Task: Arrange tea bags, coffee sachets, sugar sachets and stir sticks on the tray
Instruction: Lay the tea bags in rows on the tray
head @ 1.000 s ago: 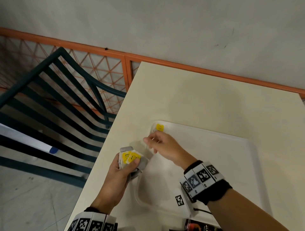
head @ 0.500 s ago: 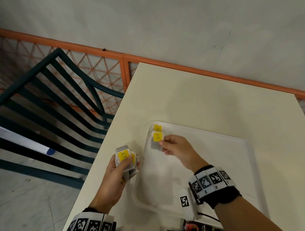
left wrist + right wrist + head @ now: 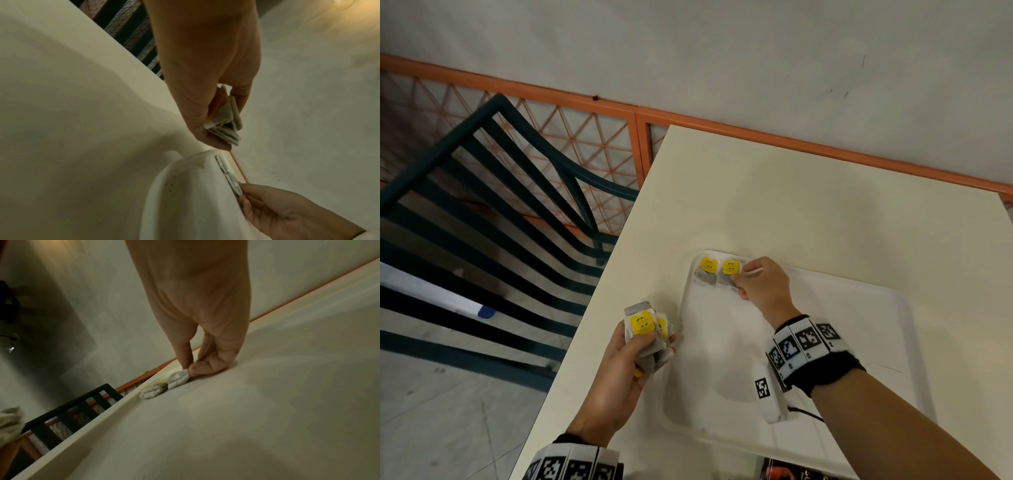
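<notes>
A white tray [image 3: 859, 342] lies on the cream table [image 3: 791, 205]. In its far-left corner sit two tea bags with yellow tags side by side: one tea bag [image 3: 708, 270] at the corner, a second tea bag [image 3: 728, 274] to its right. My right hand [image 3: 760, 284] pinches the right edge of that second tea bag [image 3: 178, 378] against the tray floor. Left of the tray, my left hand [image 3: 633, 359] grips a small stack of tea bags [image 3: 645, 329], the same stack of tea bags [image 3: 226, 123] showing from below in the left wrist view.
A dark green slatted chair [image 3: 493, 219] stands off the table's left edge before an orange mesh fence [image 3: 571, 137]. A dark red packet [image 3: 791, 471] peeks in at the bottom edge near the tray. A grey wall [image 3: 722, 51] lies beyond the table.
My right hand took a tea bag from the left hand's stack, carried it onto the tray and set it beside the first one. The left hand stayed put.
</notes>
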`<control>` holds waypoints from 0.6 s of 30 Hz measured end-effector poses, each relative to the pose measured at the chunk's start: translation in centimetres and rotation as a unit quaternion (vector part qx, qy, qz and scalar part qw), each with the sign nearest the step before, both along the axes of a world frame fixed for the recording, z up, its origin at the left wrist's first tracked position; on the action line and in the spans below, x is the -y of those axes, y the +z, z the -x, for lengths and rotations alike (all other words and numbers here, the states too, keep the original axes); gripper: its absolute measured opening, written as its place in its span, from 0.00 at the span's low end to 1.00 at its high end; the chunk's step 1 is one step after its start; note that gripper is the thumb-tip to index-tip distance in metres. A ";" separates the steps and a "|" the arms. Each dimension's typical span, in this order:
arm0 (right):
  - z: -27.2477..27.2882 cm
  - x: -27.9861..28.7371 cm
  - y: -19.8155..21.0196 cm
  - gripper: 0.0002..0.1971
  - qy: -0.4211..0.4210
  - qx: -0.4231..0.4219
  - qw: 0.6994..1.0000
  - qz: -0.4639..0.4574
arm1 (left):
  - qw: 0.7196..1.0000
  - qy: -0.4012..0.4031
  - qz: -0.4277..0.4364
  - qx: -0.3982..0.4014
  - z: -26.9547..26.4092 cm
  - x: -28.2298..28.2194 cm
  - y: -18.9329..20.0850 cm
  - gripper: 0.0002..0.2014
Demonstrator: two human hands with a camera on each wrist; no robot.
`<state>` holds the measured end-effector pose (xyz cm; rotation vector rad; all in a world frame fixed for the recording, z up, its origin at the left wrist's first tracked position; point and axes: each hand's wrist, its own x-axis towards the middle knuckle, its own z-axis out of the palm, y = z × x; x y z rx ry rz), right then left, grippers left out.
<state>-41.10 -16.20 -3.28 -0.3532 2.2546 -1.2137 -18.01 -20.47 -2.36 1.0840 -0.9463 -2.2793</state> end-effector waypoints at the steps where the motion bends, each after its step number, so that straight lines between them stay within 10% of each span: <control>1: 0.0 0.1 -0.1 0.14 0.003 -0.012 1.000 -0.005 | 1.000 0.000 0.002 -0.003 0.1 0.0 0.1 0.14; 12: -2.8 -1.1 0.6 0.08 0.098 -0.121 0.988 0.023 | 0.999 -0.011 0.039 -0.011 0.9 -0.8 0.2 0.15; 18: -8.5 -3.0 1.5 0.08 0.259 0.077 0.961 0.057 | 0.996 -0.029 0.077 0.019 1.4 -1.3 0.4 0.19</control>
